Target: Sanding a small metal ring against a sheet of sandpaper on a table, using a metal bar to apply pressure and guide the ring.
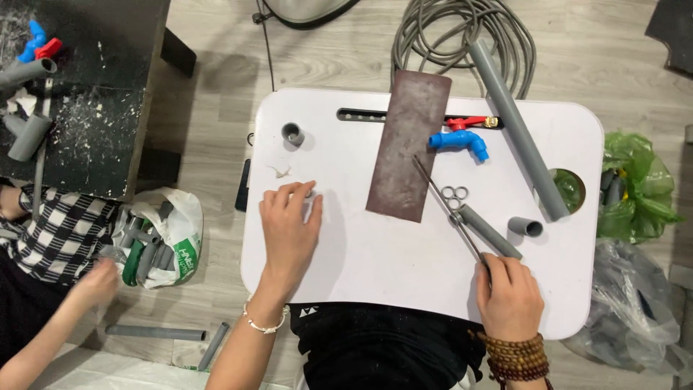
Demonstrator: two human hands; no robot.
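Note:
My left hand (289, 225) lies on the white table (375, 260), its fingertips closed on a small grey piece (310, 193) that is mostly hidden. My right hand (509, 297) at the table's near right edge grips the near end of a long thin metal tool with finger rings (455, 195). The tool slants up and left onto a brown sandpaper strip (406, 144). A short grey pipe piece (488, 231) lies just beyond my right hand, beside the tool.
On the table are a blue tap with a red handle (462, 139), a long grey pipe (516, 123), and two grey pipe stubs (292, 133) (525, 227). A coiled hose (462, 29) lies beyond. Another person's hand (97, 280) is near a bag of pipe fittings (162, 238) at left.

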